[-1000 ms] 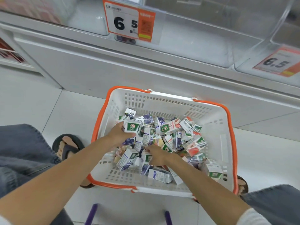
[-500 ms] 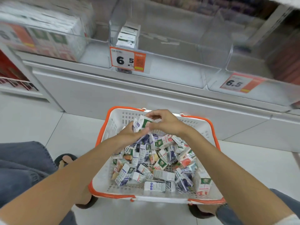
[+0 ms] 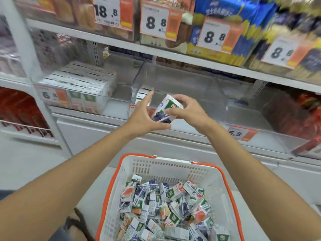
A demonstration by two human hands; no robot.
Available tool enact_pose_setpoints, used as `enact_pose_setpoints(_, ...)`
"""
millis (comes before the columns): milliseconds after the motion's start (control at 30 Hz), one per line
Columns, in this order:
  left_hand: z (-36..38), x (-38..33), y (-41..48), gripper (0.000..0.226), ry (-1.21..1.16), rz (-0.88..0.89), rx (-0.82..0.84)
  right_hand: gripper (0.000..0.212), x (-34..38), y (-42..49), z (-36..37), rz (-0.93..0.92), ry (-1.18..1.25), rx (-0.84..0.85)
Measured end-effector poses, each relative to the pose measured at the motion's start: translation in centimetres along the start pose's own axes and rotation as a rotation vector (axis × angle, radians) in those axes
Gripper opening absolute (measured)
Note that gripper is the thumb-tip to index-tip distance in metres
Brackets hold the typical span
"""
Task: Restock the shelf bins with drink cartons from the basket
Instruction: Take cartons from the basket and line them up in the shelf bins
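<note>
Both my hands hold up a small drink carton (image 3: 165,109), white with a green label and dark grapes, in front of the clear middle shelf bin (image 3: 173,80). My right hand (image 3: 187,112) grips the carton's top and right side with curled fingers. My left hand (image 3: 145,117) cups it from the left and below, thumb under it. Below, the white basket with an orange rim (image 3: 175,169) holds several mixed cartons (image 3: 165,211).
A clear bin at left (image 3: 81,87) is packed with upright cartons behind a 6.5 price tag (image 3: 52,96). Another 6.5 tag (image 3: 239,133) hangs at right. The shelf above (image 3: 173,54) carries snack packs with 8.8 tags. My sandalled foot (image 3: 78,223) is beside the basket.
Both hands rose out of the basket with a carton, from just above the pile up to the shelf bin's height. The view tilted upward toward the shelves.
</note>
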State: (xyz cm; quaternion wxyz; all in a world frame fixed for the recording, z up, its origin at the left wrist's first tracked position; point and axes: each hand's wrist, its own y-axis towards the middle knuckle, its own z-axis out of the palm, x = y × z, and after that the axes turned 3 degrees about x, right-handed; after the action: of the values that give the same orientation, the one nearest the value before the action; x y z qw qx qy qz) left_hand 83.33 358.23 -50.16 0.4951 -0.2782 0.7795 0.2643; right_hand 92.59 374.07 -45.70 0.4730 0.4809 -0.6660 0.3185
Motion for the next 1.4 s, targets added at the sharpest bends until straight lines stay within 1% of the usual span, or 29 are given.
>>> enact_pose_setpoints(100, -2.8, 0.3, 2.7, 0.124, 0.336, 0.089, -0.231, 0.035, 0.6, 2.7, -1.5, -0.031, 0.076, -0.161)
enact_pose_setpoints(133, -3.6, 0.7, 3.6, 0.127, 0.43, 0.091, -0.287, 0.034, 0.5, 3.9, -1.9, -0.032, 0.105, -0.197)
enact_pose_setpoints(167, -4.2, 1.3, 4.4, 0.132, 0.498, 0.081, -0.303, 0.033, 0.3, 5.1, -2.3, -0.027, 0.124, -0.227)
enact_pose_setpoints(200, -4.6, 1.8, 5.2, 0.136, 0.543, 0.067, -0.282, 0.032, -0.1, 6.5, -2.7, -0.017, 0.127, -0.258)
enact_pose_setpoints(267, -5.3, 2.8, 6.9, 0.143, 0.596, 0.045, -0.186, 0.032, -1.2, 9.4, -3.1, 0.006, 0.088, -0.323)
enact_pose_setpoints(367, -5.9, 4.0, 8.6, 0.144, 0.637, 0.071, -0.066, 0.043, -3.0, 14.4, -3.1, 0.033, -0.074, -0.383)
enact_pose_setpoints(467, -6.0, 4.8, 8.8, 0.142, 0.667, 0.112, -0.078, 0.056, -3.8, 19.3, -2.7, 0.053, -0.232, -0.406)
enact_pose_setpoints(533, -5.9, 5.1, 8.7, 0.143, 0.687, 0.127, -0.105, 0.062, -4.2, 21.6, -2.2, 0.021, -0.307, -0.328)
enact_pose_setpoints(600, -5.7, 5.3, 8.7, 0.143, 0.707, 0.135, -0.124, 0.065, -4.9, 23.2, -1.2, 0.034, -0.267, -0.145)
enact_pose_setpoints(633, -5.7, 5.3, 8.8, 0.143, 0.711, 0.136, -0.134, 0.062, -5.3, 23.8, -0.5, 0.075, -0.212, -0.029)
enact_pose_setpoints(667, -5.7, 5.4, 8.9, 0.143, 0.706, 0.136, -0.143, 0.054, -5.6, 24.2, 0.1, 0.123, -0.139, 0.073)
enact_pose_setpoints(700, -5.7, 5.5, 9.0, 0.142, 0.697, 0.141, -0.149, 0.044, -5.8, 24.6, 0.6, 0.162, -0.048, 0.141)
enact_pose_setpoints(733, -5.6, 5.6, 9.0, 0.142, 0.691, 0.149, -0.155, 0.038, -6.0, 24.9, 0.9, 0.184, 0.042, 0.174)
enact_pose_setpoints(767, -5.6, 5.7, 9.0, 0.142, 0.692, 0.159, -0.161, 0.038, -6.1, 25.2, 1.1, 0.196, 0.098, 0.192)
enact_pose_setpoints(800, -5.6, 5.8, 9.0, 0.142, 0.693, 0.168, -0.166, 0.042, -6.2, 25.4, 1.1, 0.206, 0.113, 0.21)
enact_pose_setpoints(867, -5.6, 5.8, 9.1, 0.143, 0.696, 0.176, -0.168, 0.057, -6.1, 25.3, 1.4, 0.23, 0.103, 0.232)
enact_pose_setpoints(933, -5.6, 5.9, 9.0, 0.142, 0.706, 0.179, -0.174, 0.067, -5.9, 25.0, 2.1, 0.248, 0.097, 0.212)
enact_pose_setpoints(1000, -5.6, 5.8, 9.0, 0.141, 0.713, 0.184, -0.182, 0.072, -5.8, 24.8, 2.5, 0.267, 0.133, 0.192)
enact_pose_setpoints(1033, -5.6, 5.7, 9.0, 0.141, 0.716, 0.183, -0.182, 0.068, -5.9, 24.7, 2.6, 0.288, 0.156, 0.19)
enact_pose_setpoints(1100, -5.6, 5.7, 8.9, 0.141, 0.72, 0.177, -0.177, 0.051, -5.9, 24.3, 2.9, 0.323, 0.179, 0.196)
enact_pose_setpoints(1167, -5.6, 5.7, 8.9, 0.142, 0.728, 0.177, -0.174, 0.042, -5.9, 24.1, 3.2, 0.335, 0.193, 0.206)
enact_pose_setpoints(1267, -5.5, 5.6, 9.0, 0.142, 0.722, 0.168, -0.159, 0.037, -6.3, 23.9, 3.7, 0.321, 0.223, 0.2)
enact_pose_setpoints(1400, -5.6, 5.6, 8.8, 0.14, 0.723, 0.151, -0.151, 0.038, -6.6, 23.4, 3.8, 0.305, 0.217, 0.215)
